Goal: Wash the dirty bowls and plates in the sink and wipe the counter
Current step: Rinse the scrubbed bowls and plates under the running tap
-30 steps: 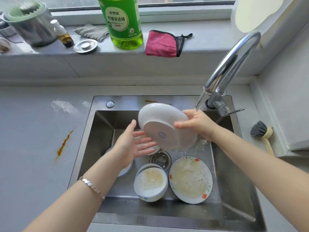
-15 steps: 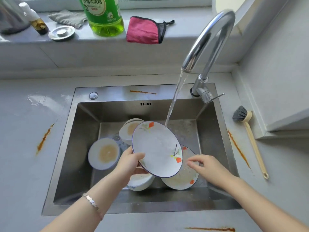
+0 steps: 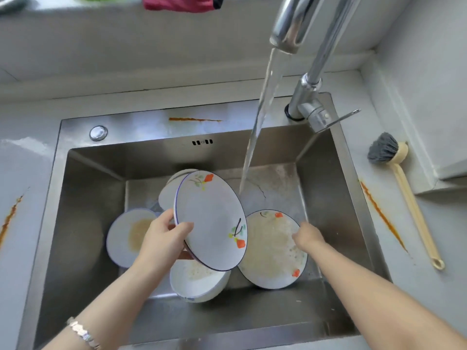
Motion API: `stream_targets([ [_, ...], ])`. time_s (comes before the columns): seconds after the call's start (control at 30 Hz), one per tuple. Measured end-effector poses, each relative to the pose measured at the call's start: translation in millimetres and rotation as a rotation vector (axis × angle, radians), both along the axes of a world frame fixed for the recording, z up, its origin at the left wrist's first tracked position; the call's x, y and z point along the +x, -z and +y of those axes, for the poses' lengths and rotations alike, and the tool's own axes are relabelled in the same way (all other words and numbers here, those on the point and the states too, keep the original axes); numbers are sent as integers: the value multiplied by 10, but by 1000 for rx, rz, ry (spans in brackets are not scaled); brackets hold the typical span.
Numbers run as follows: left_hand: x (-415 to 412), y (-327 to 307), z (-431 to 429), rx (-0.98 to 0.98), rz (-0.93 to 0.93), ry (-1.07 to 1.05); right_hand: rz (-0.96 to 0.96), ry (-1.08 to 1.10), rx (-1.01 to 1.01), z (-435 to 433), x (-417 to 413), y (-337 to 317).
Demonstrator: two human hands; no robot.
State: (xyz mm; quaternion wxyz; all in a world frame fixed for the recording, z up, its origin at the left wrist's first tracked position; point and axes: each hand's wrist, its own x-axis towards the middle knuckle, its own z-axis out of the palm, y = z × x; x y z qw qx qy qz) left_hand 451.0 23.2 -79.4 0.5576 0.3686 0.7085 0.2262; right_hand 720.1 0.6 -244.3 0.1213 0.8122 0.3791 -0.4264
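An orange streak (image 3: 10,218) marks the desk (image 3: 25,173) at far left, beside the steel sink (image 3: 141,125). Against the sink's left wall lies the left bowl (image 3: 126,236), with tan residue in its middle, where it was half a second ago. Just right of it, the left hand (image 3: 161,238), with a bracelet (image 3: 82,333) on its wrist, still grips the held plate (image 3: 212,218). The thumb lies over the plate's front face at the lower left rim and the fingers are curled behind it. This plate looks clean and stands more upright than before, its flowered face turned to the camera. A second ago its underside faced the camera and the right hand held it.

The back bowl (image 3: 168,190) peeks out behind the plate's upper left edge, and the near bowl (image 3: 197,284) sits below it on the sink floor. The water stream (image 3: 260,117) from the faucet (image 3: 310,84) struck the plate's upper rim half a second ago. It now lands on the sink floor just beside that rim.

Further right, the dirty plate (image 3: 273,251) lies tilted on the floor, smeared with residue. The right hand (image 3: 307,236) has moved from the gap between the plates to this plate's right rim. Its fingers touch the rim, but I cannot tell whether they grasp it. On the desk at far right, a brush (image 3: 401,188) lies beside another orange streak.
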Motion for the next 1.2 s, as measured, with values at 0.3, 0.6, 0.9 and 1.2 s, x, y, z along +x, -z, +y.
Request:
stream_targets([
  [0.3,-226,77,-57,-32,-53,-76,22,69,117,-111,-17,-13],
  [0.6,-343,38,-269,-74,-47,-67,-110,-366,358,-234,-136,-805],
  [0.9,129,149,-396,-104,-49,-35,-205,-155,633,-360,492,-1971],
  [1.2,856,871,-489,-225,-275,-161,232,727,844,-662,1003,-2178],
])
